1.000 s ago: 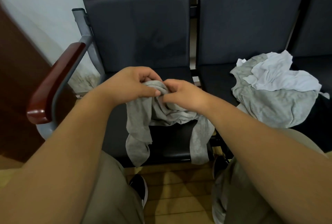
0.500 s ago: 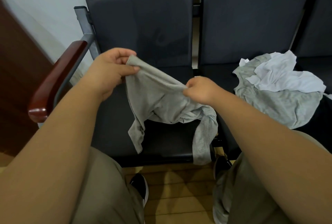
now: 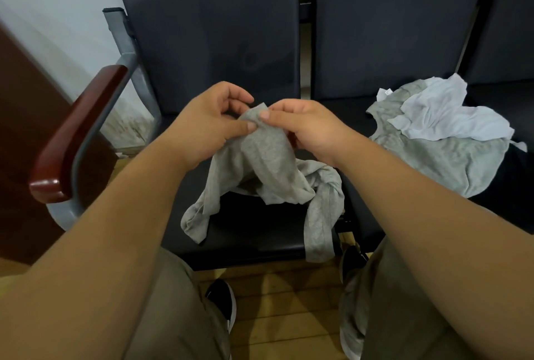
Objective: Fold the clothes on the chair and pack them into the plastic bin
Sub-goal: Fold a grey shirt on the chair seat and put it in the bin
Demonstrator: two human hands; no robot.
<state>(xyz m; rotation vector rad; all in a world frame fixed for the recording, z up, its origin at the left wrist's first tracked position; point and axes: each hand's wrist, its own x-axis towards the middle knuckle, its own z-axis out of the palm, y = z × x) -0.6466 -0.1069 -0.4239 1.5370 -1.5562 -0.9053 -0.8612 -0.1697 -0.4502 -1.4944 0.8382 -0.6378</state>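
1. Above the left seat, the left hand and the right hand both pinch one corner of the grey garment between thumb and fingers. The rest hangs bunched, its lower part lying on the seat.
2. Two ends droop past the front edge, so a careless lift could drag them onto the floor.
3. Both pinches share one small spot, so a slipping thumb would probably drop the cloth (or start the fold crooked).
4. A grey piece under a white one waits on the next seat; the plastic bin is out of view.
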